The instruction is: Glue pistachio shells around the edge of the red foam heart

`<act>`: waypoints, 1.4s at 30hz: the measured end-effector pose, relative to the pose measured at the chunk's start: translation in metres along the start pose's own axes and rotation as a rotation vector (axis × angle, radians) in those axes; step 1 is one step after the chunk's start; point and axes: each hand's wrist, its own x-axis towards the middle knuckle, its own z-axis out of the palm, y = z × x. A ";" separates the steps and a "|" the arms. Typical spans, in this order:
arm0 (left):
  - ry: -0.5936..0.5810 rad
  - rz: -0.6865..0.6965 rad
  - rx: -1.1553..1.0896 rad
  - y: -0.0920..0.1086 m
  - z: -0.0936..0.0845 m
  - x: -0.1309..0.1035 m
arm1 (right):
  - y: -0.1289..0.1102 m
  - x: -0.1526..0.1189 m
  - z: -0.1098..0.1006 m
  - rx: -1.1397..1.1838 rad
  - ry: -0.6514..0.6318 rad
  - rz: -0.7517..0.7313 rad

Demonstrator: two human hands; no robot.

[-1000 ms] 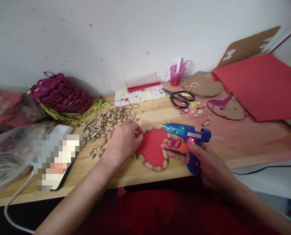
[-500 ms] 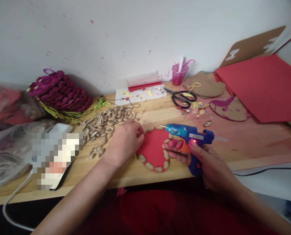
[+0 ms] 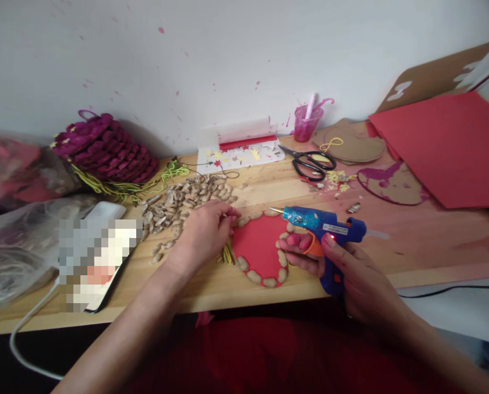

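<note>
My right hand (image 3: 351, 268) is wrapped round a blue hot glue gun (image 3: 330, 227), fingers at its orange trigger; a red light glows on its body and its metal nozzle points left. Below the nozzle lies a red paper shape (image 3: 256, 243), its border lined with peanut shells (image 3: 254, 277). At its upper left edge is my left hand (image 3: 207, 230), fingers bent and closed together; whatever is between the fingertips is hidden. Behind the left hand spreads a pile of peanut shells (image 3: 187, 197). Yellow-green strands (image 3: 228, 253) show beside the red shape.
A phone (image 3: 104, 268) with a white cable and plastic bags (image 3: 18, 246) sit at left. Behind are a purple shell craft (image 3: 108, 148), a sheet with stars (image 3: 240, 158), black scissors (image 3: 314, 164) and a pink cup (image 3: 308, 123). Red sheets (image 3: 445, 148) and cardboard (image 3: 351, 142) lie right.
My left hand's fingers have shifted slightly up and left along the red shape's edge, uncovering more of the strands. The right hand keeps the glue gun nearly still; the camera view has shifted a little.
</note>
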 end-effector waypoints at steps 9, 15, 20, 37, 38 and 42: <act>0.040 0.068 0.032 0.001 0.006 -0.003 | -0.001 0.000 0.001 -0.031 0.039 0.016; 0.044 0.056 0.053 0.005 0.008 -0.002 | -0.001 0.000 0.000 0.013 0.045 0.033; 0.046 0.077 0.062 0.007 0.007 -0.002 | -0.001 0.001 0.000 0.002 0.035 0.027; 0.045 0.103 -0.017 0.003 0.007 -0.005 | -0.001 0.001 0.001 -0.019 0.045 0.020; 0.058 0.111 -0.037 0.001 0.008 -0.006 | -0.001 0.001 0.001 -0.020 0.043 0.018; 0.123 0.191 -0.058 -0.002 0.010 -0.012 | -0.001 0.000 0.000 -0.001 0.045 0.018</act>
